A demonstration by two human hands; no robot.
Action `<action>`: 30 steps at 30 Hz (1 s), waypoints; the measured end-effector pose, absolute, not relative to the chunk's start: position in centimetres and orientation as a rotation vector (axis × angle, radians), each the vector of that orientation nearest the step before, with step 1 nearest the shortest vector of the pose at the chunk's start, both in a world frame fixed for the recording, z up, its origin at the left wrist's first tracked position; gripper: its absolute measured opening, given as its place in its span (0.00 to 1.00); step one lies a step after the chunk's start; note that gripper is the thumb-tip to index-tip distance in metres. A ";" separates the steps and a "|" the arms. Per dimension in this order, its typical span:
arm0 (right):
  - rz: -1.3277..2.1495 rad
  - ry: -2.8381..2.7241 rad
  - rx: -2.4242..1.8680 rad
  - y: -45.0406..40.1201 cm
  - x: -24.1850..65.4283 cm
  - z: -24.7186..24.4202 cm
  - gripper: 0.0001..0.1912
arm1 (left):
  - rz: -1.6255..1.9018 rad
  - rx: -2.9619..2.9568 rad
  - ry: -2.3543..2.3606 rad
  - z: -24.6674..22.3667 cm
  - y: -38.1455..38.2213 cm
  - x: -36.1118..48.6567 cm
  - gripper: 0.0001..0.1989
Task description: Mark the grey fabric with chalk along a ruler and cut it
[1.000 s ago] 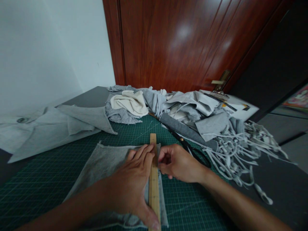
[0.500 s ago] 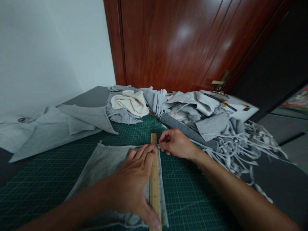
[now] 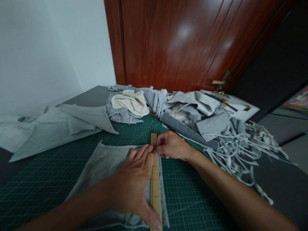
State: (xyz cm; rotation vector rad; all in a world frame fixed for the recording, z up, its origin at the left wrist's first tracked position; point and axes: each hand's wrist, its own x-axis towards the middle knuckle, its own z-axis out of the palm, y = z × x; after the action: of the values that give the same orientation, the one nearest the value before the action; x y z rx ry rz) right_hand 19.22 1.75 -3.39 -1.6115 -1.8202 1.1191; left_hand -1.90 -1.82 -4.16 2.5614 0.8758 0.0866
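Observation:
A piece of grey fabric (image 3: 106, 163) lies flat on a green cutting mat (image 3: 187, 195). Along its right side runs a wooden ruler (image 3: 155, 181), with a narrow strip of fabric showing past it. My left hand (image 3: 134, 179) is spread, its fingertips near the ruler's far end and its thumb on the near end, pressing it down. At the fabric's far right corner, beside the ruler, my right hand (image 3: 172, 146) has its fingers closed in a pinch on the fabric edge. Its fingertips partly hide the corner.
Folded grey fabric (image 3: 57, 128) lies at the left. A cream cloth (image 3: 131, 102) and a heap of grey scraps (image 3: 187, 106) fill the back. Thin fabric strips (image 3: 240, 157) are tangled at the right. A clipboard (image 3: 250, 110) lies behind, before a brown door (image 3: 168, 41).
My right hand has shifted slightly left, up against the ruler and the left fingertips. My left hand, the ruler and the fabric stay practically in place.

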 end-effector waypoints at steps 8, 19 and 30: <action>0.931 -1.698 -1.694 3.2 19.5 -4.2 0.10 | 0.058 2.556 0.877 -3.8 -1.9 -1.9 0.78; 1.097 -1.781 -1.705 2.1 18.6 -2.8 0.10 | 0.069 2.534 0.889 -3.8 -2.0 -1.8 0.78; 0.813 -1.636 -1.754 4.0 19.0 -3.8 0.13 | 0.137 2.562 0.860 -4.0 -2.0 -2.2 0.77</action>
State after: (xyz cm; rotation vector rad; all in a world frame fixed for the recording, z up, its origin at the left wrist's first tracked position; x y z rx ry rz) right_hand 19.03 4.05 -3.81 -1.7535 -1.6357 0.8128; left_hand -2.21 -2.00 -3.99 2.5616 0.8597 0.1371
